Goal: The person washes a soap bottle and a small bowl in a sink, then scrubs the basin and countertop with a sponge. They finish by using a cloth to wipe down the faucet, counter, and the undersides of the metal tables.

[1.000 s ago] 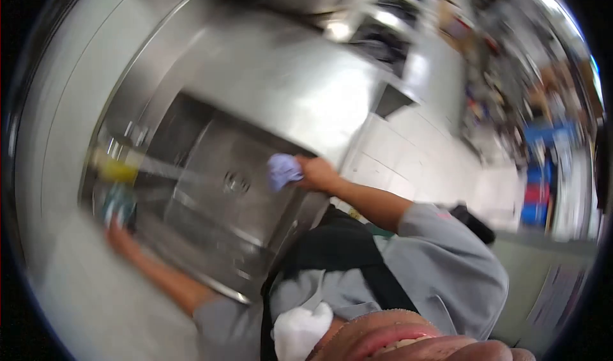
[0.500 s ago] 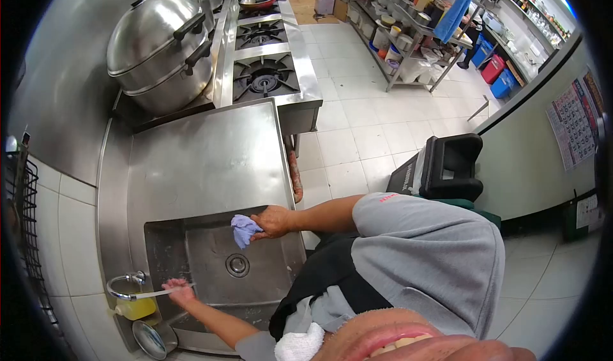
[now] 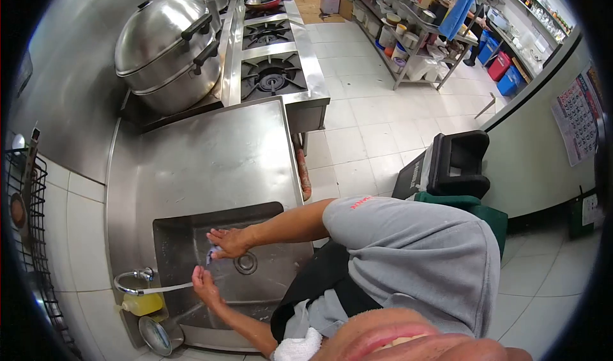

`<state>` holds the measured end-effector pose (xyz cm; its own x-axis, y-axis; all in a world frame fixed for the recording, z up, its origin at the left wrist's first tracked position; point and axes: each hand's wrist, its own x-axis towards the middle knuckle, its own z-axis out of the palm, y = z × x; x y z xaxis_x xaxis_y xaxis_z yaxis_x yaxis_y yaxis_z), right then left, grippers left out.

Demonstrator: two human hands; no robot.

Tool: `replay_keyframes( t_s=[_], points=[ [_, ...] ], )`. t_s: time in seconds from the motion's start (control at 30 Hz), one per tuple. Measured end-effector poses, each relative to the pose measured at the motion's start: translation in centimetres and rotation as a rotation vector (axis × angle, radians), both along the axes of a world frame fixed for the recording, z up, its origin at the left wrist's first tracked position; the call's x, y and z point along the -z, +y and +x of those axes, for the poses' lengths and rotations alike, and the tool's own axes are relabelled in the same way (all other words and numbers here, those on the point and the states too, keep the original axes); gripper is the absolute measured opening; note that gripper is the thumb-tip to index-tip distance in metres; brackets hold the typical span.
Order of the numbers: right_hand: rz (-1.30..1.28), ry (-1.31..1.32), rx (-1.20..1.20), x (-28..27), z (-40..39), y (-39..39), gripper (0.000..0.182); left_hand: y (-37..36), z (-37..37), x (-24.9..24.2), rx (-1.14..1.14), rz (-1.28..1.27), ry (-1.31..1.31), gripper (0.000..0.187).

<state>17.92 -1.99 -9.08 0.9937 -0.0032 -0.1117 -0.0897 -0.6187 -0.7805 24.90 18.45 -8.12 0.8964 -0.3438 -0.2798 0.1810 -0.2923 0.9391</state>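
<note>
In the head view, both my hands are inside the stainless steel sink (image 3: 281,291). My right hand (image 3: 231,242) is over the basin by the drain (image 3: 245,263), its fingers stretched out. Against its palm is a crumpled lavender cloth (image 3: 212,253), mostly hidden beneath the hand. Below it, my left hand (image 3: 205,285) has its palm turned up and fingers apart, close to the cloth. Water runs from the curved faucet (image 3: 131,290) towards my left fingers.
A yellow liquid bottle (image 3: 143,305) and a metal bowl (image 3: 159,335) stand beside the faucet. The steel drainboard (image 3: 211,156) leads to a large lidded pot (image 3: 167,51) and gas burners (image 3: 272,78). A black bin (image 3: 440,166) stands behind me. A person (image 3: 476,38) is far off.
My right hand has moved down and left with the cloth, and its fingers have straightened. My left hand has shifted right and slightly up, bringing the hands close together.
</note>
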Motion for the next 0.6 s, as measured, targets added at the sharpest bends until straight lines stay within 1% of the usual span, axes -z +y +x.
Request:
replay_keyframes(
  t_s=[0.07, 0.1, 0.17, 0.2, 0.23, 0.3, 0.33, 0.43, 0.47, 0.53, 0.57, 0.6],
  points=[
    [-0.139, 0.133, -0.229, -3.2, -0.3, -1.2, 0.065, -0.5, -1.9, 0.5, 0.024, -0.078, -0.243, 0.054],
    [-0.060, 0.227, -0.270, -4.1, -0.4, -1.3, 0.061, -1.0, -2.7, -0.4, 0.101, -0.146, -0.263, 0.062],
    [0.001, 0.156, -0.290, -4.3, -0.6, -1.0, 0.059, -3.7, -5.5, -4.0, 0.189, -0.218, -0.138, 0.062],
    [0.031, 0.121, -0.293, -4.4, -0.8, -1.0, 0.058, -4.6, -6.2, -5.0, 0.239, -0.254, -0.074, 0.062],
    [0.090, 0.087, -0.248, -4.3, -0.8, -0.9, 0.057, -4.9, -6.2, -3.8, 0.284, -0.281, -0.021, 0.053],
    [0.212, 0.017, -0.153, -5.0, -0.9, -0.7, 0.056, -5.2, -6.4, -3.1, 0.320, -0.168, 0.016, 0.047],
    [0.288, 0.030, -0.105, -5.7, -1.4, -1.1, 0.057, -5.6, -6.5, -2.7, 0.338, -0.115, 0.034, 0.045],
    [0.520, 0.064, 0.034, -7.6, -2.3, -3.4, 0.060, -4.9, -6.8, -0.8, 0.357, -0.057, -0.041, 0.036],
    [0.617, 0.054, 0.036, -7.9, -2.5, -4.1, 0.060, -4.6, -7.0, 0.0, 0.359, -0.039, -0.066, 0.033],
    [0.814, 0.030, 0.038, -10.2, -3.2, -5.4, 0.060, -4.1, -8.0, 2.3, 0.182, -0.026, -0.143, 0.032],
    [0.837, 0.050, 0.025, -11.7, -3.7, -5.8, 0.061, -3.9, -8.5, 3.6, 0.086, -0.017, -0.180, 0.032],
    [0.793, 0.062, -0.022, -12.7, -3.9, -5.7, 0.062, -3.6, -8.5, 4.9, 0.013, -0.081, 0.037, 0.033]
  ],
)
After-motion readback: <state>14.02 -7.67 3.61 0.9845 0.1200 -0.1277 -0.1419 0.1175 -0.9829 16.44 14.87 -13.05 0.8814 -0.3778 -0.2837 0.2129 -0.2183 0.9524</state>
